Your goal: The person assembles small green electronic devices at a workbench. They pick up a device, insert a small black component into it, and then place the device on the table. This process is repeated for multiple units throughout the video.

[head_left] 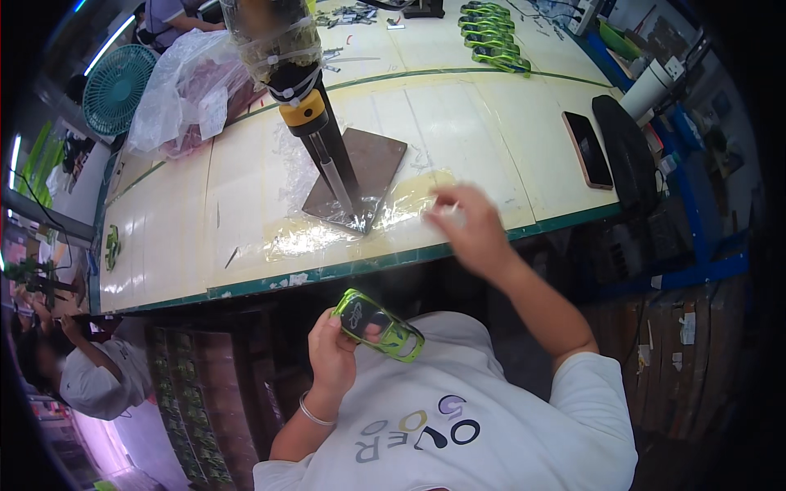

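My left hand [332, 352] holds a lime-green and black toy car shell [378, 325] close to my chest, below the table's front edge. My right hand [467, 222] is blurred over the near edge of the table, fingers pinched together at a strip of clear film [327, 233] that lies across the cream tabletop; whether it grips the film I cannot tell. Just left of that hand a dark post with a yellow collar [304, 110] rises from a square metal base plate [360, 176], with a film roll wrapped around its top.
A row of green car shells [491, 33] lies at the far right of the table [164, 229]. A phone [587, 149] and a black object [626, 151] sit at the right edge. A plastic bag [188, 90] and teal fan [119, 86] stand far left. Another person sits lower left.
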A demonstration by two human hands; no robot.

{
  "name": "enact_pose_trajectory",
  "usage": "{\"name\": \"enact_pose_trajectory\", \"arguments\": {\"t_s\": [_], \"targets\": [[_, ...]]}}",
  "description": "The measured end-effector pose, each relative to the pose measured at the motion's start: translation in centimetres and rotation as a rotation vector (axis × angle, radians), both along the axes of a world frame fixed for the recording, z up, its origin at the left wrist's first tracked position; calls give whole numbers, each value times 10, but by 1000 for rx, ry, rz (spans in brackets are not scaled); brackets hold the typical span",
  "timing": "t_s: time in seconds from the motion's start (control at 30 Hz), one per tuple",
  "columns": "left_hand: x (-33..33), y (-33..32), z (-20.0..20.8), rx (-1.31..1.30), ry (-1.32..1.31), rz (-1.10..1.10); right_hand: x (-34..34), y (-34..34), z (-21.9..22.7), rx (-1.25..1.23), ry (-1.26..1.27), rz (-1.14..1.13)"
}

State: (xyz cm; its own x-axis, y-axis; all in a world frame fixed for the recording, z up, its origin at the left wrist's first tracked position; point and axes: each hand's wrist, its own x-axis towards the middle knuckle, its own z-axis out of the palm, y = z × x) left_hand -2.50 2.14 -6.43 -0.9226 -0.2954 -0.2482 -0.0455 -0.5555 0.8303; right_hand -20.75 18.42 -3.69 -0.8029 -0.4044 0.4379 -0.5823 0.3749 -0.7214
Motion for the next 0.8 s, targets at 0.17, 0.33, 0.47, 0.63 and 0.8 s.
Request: {"name": "enact_pose_trajectory", "arguments": {"t_s": [0.17,0.33,0.47,0.63,0.8], "targets": [[2,5,-3,-6,-23,28,-78,-17,0,392,-221,-176],[6,8,-5,-55,-63,55,-88,-26,-4,550,-97,-172],[11,5,-12,-77,-76,46,-102,-13,-13,550,46,-89],[17,3,-15,-41,-64,48,-102,16,-6,663,497,-41],[15,5,-25,-37,-71,7,-113,23,2,529,90,7]]}}
